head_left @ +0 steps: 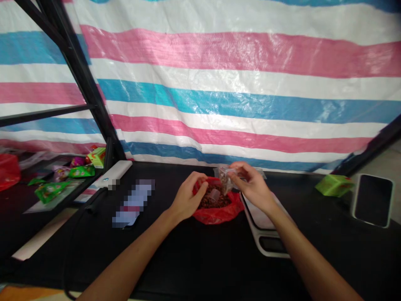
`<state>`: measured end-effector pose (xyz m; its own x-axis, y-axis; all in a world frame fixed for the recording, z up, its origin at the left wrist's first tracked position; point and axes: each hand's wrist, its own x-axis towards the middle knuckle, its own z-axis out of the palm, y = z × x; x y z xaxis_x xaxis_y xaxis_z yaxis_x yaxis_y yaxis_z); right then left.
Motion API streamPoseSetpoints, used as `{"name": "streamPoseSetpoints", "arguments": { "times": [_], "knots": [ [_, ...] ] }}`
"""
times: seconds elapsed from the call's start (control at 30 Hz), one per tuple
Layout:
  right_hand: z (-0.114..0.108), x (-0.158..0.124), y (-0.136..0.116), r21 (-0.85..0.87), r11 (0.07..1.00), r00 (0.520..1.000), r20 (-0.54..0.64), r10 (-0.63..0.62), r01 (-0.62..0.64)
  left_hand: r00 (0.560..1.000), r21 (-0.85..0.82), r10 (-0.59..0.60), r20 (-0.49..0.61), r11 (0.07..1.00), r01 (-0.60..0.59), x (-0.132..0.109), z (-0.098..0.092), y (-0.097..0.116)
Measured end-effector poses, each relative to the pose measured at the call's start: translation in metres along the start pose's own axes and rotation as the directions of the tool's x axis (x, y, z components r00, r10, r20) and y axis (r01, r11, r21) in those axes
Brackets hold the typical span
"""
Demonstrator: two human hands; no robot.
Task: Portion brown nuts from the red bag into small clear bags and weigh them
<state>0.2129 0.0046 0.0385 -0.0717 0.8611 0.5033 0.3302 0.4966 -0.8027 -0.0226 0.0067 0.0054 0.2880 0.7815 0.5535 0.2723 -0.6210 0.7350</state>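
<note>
A red plastic bag (219, 216) stands on the black table with its mouth spread wide, full of small brown pieces (205, 202). A small clear cup (214, 195) lies on top of the pieces. Over the bag's far right side, my right hand (252, 186) pinches a small clear zip bag (226, 179) that has some brown contents. My left hand (189, 195) is at the red bag's left rim, thumb and fingers apart with nothing seen between them. Under my right forearm is a white kitchen scale (263, 240), partly covered by it.
A phone (134, 205) lies left of the red bag, near a white power strip (114, 173) with a black cable. Green snack packets (52, 191) are farther left. On the right are a green box (333, 185) and a dark-screened device (373, 200). Striped sheeting hangs behind.
</note>
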Motion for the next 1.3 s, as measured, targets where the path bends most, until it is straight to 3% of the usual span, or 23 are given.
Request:
{"name": "streamPoseSetpoints", "arguments": {
  "times": [0.1, 0.2, 0.47, 0.57, 0.7, 0.8, 0.9, 1.03, 1.1, 1.2, 1.3],
  "knots": [
    [0.037, 0.000, -0.008, 0.002, 0.994, 0.993, -0.047, -0.106, 0.107, 0.997, -0.121, -0.074, 0.020, 0.990, 0.076, -0.003, 0.008, -0.003],
    [0.053, -0.012, -0.007, -0.091, 0.981, 0.985, 0.028, -0.169, 0.171, 0.995, -0.130, -0.098, -0.010, 0.987, 0.096, -0.006, 0.013, -0.008],
    [0.043, -0.021, 0.010, -0.041, 0.999, 0.998, 0.067, 0.002, 0.001, 0.993, -0.124, -0.116, 0.014, 0.985, 0.117, -0.007, 0.014, -0.013],
    [0.045, -0.018, 0.013, 0.031, 0.999, 0.993, 0.115, 0.038, -0.042, 0.993, -0.113, -0.073, 0.087, 0.990, 0.083, -0.007, 0.010, -0.010],
    [0.049, -0.019, 0.015, 0.085, 0.993, 0.993, 0.088, 0.076, -0.083, 0.983, -0.154, -0.068, 0.168, 0.984, 0.094, -0.006, 0.007, -0.006],
    [0.050, -0.019, 0.017, 0.152, 0.982, 0.992, 0.070, 0.104, -0.114, 0.986, -0.172, -0.129, 0.110, 0.974, 0.147, -0.006, 0.009, -0.006],
    [0.047, -0.017, 0.018, 0.230, 0.961, 0.982, 0.138, 0.126, -0.155, 0.987, -0.153, -0.147, 0.063, 0.976, 0.155, -0.004, 0.009, -0.009],
    [0.041, -0.013, 0.016, 0.270, 0.942, 0.970, 0.195, 0.148, -0.198, 0.985, -0.154, -0.152, 0.084, 0.975, 0.163, -0.003, 0.007, -0.012],
    [0.040, -0.013, 0.013, 0.213, 0.964, 0.984, 0.120, 0.133, -0.156, 0.982, -0.157, -0.154, 0.106, 0.973, 0.170, -0.003, 0.006, -0.012],
    [0.041, -0.015, 0.010, 0.008, 1.000, 1.000, -0.015, -0.010, 0.010, 0.979, -0.147, -0.169, 0.114, 0.972, 0.185, -0.004, 0.009, -0.011],
    [0.044, -0.019, 0.007, -0.110, 0.988, 0.994, -0.025, -0.110, 0.107, 0.976, -0.145, -0.196, 0.098, 0.967, 0.209, -0.004, 0.010, -0.014]
  ]
}}
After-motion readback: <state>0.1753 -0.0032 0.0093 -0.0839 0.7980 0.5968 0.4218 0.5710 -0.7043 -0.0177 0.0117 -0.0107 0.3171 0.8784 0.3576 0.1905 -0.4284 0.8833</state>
